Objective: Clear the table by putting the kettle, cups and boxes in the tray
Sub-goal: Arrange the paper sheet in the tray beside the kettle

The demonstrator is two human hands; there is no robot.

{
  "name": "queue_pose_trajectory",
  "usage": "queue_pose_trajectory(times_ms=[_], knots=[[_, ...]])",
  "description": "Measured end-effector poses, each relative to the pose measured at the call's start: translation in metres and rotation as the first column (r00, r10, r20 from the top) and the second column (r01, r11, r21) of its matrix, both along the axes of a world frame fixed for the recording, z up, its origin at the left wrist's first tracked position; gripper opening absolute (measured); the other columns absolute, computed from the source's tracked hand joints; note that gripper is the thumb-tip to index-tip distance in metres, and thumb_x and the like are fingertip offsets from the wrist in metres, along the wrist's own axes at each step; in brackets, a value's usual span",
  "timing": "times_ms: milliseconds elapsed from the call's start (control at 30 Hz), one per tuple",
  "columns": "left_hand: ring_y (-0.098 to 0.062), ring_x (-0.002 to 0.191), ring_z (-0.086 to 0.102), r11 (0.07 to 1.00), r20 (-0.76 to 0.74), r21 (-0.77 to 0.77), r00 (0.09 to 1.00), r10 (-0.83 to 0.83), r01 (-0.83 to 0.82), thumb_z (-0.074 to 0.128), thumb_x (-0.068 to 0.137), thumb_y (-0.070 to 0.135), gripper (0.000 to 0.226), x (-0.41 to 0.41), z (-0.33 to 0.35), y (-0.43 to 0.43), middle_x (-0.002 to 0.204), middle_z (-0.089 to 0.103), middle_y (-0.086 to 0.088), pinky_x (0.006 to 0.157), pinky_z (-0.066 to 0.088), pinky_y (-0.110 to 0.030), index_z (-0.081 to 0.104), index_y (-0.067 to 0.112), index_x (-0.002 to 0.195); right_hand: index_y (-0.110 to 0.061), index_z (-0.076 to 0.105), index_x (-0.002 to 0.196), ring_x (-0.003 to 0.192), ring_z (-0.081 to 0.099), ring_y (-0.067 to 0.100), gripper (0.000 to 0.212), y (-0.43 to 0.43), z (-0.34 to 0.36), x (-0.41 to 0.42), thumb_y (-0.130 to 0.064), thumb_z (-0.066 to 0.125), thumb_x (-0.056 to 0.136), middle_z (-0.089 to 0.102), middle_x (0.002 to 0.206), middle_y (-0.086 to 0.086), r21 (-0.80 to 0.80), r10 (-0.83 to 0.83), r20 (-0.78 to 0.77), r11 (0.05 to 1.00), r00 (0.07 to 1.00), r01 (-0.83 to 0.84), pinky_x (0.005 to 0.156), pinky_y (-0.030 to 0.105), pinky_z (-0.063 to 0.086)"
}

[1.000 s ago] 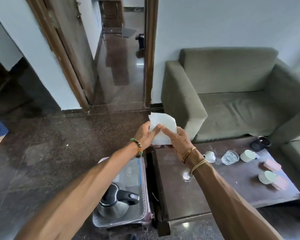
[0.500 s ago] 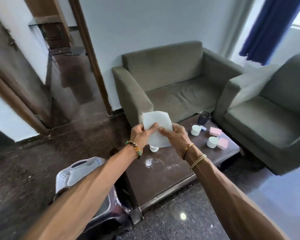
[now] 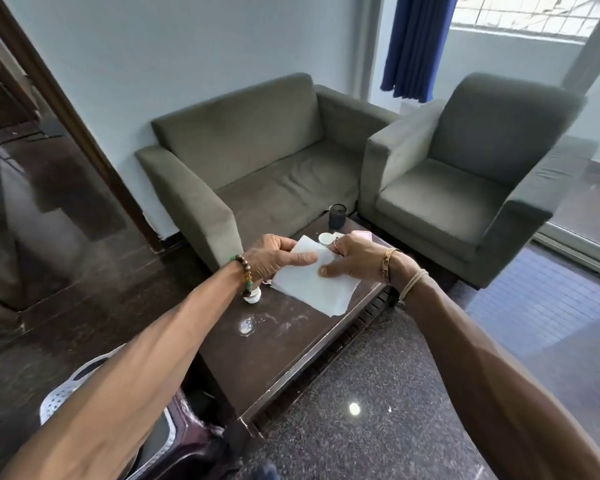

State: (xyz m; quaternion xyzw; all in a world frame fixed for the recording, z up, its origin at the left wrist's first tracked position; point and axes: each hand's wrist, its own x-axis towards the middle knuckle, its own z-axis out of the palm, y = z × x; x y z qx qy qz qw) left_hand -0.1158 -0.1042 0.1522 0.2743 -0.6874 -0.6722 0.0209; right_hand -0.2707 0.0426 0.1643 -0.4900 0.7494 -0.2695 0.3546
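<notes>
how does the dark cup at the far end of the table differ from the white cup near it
The dark cup is taller and blackish; the white cup is shorter, pale, and sits nearer the right hand. The dark cup stands at the table's far edge. Both stand upright with open mouths.

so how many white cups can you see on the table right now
2 white cups show: one near the table's left edge, partly under the left hand's wrist, and one just beyond the right hand. The white tissue and both hands may hide more.
</notes>
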Motion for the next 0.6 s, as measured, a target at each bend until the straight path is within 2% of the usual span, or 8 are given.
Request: queue_pose_trajectory(times_ms=[67,167,233,333,400,433,500,600], knots=[[-0.031,0.088,0.071,1.000,-0.001,-0.020,1.000,0.000,0.000,0.088,0.068,0.021,0.039,-0.013,-0.009,0.000,0.101,0.074,-0.020,0.081,0.059,-0.045,0.074,0.004,0.100,-0.001,0.066,0.084,0.075,0.061,0.024,0.022,0.002,-0.005,-0.008,-0.021,0.075,0.084,0.067,0.083,0.013,-0.001,-0.040,0.056,0.999,0.998,0.040,0.069,0.037,0.050],[-0.031,0.089,0.069,0.998,-0.077,0.045,0.996,0.053,-0.049,0.082,0.074,0.012,0.036,-0.029,-0.022,-0.002,0.103,0.073,-0.021,0.078,0.060,-0.041,0.071,-0.001,0.107,0.002,0.070,0.089,0.083,0.067,0.030,0.024,0.006,-0.017,-0.018,-0.019,0.079,0.081,0.071,0.094,0.023,-0.063,-0.195,0.272,0.974,0.942,0.219,0.079,0.046,0.054],[-0.031,0.093,0.067,0.990,-0.137,0.105,0.984,0.111,-0.097,0.075,0.080,0.005,0.037,-0.043,-0.029,-0.003,0.110,0.069,-0.024,0.081,0.058,-0.042,0.065,-0.005,0.114,-0.004,0.072,0.097,0.095,0.069,0.036,0.026,0.007,-0.026,-0.020,-0.015,0.082,0.077,0.072,0.103,0.022,-0.097,-0.333,0.472,0.901,0.816,0.424,0.090,0.052,0.054],[-0.032,0.096,0.065,0.972,-0.183,0.189,0.967,0.176,-0.141,0.067,0.088,0.004,0.032,-0.064,-0.032,0.000,0.115,0.066,-0.026,0.086,0.056,-0.049,0.061,-0.006,0.118,-0.016,0.074,0.096,0.106,0.067,0.039,0.025,0.005,-0.037,-0.021,-0.011,0.083,0.074,0.072,0.109,0.018,-0.078,-0.384,0.717,0.785,0.582,0.615,0.093,0.060,0.050],[-0.031,0.096,0.064,0.980,-0.206,0.154,0.966,0.156,-0.126,0.064,0.091,0.006,0.021,-0.079,-0.030,0.001,0.110,0.068,-0.020,0.090,0.056,-0.050,0.063,0.001,0.112,-0.008,0.071,0.102,0.104,0.067,0.040,0.033,0.002,-0.038,-0.025,-0.009,0.084,0.072,0.070,0.111,0.023,-0.038,-0.467,0.731,0.700,0.498,0.713,0.092,0.059,0.052],[-0.029,0.093,0.065,0.986,-0.221,0.126,0.966,0.138,-0.112,0.064,0.092,0.007,0.017,-0.086,-0.029,0.002,0.106,0.069,-0.016,0.088,0.056,-0.048,0.064,0.006,0.109,-0.002,0.069,0.105,0.100,0.069,0.038,0.037,0.001,-0.038,-0.029,-0.010,0.084,0.072,0.070,0.109,0.024,-0.039,-0.524,0.700,0.651,0.486,0.758,0.090,0.056,0.054],[-0.030,0.092,0.065,0.995,-0.221,0.036,0.970,0.103,-0.098,0.064,0.093,0.011,0.019,-0.101,-0.028,0.006,0.105,0.069,-0.015,0.086,0.056,-0.047,0.062,0.006,0.111,0.001,0.068,0.108,0.095,0.070,0.034,0.036,-0.001,-0.037,-0.035,-0.015,0.080,0.079,0.071,0.107,0.022,-0.103,-0.586,0.618,0.601,0.525,0.792,0.087,0.050,0.057],[-0.032,0.096,0.067,0.960,-0.118,-0.261,0.990,0.071,-0.100,0.067,0.092,0.027,0.027,-0.126,-0.034,0.013,0.105,0.070,-0.013,0.086,0.055,-0.044,0.059,0.006,0.108,-0.001,0.068,0.105,0.091,0.071,0.033,0.029,-0.002,-0.033,-0.039,-0.027,0.066,0.092,0.073,0.100,0.016,-0.178,-0.594,0.546,0.607,0.591,0.775,0.082,0.046,0.058]])
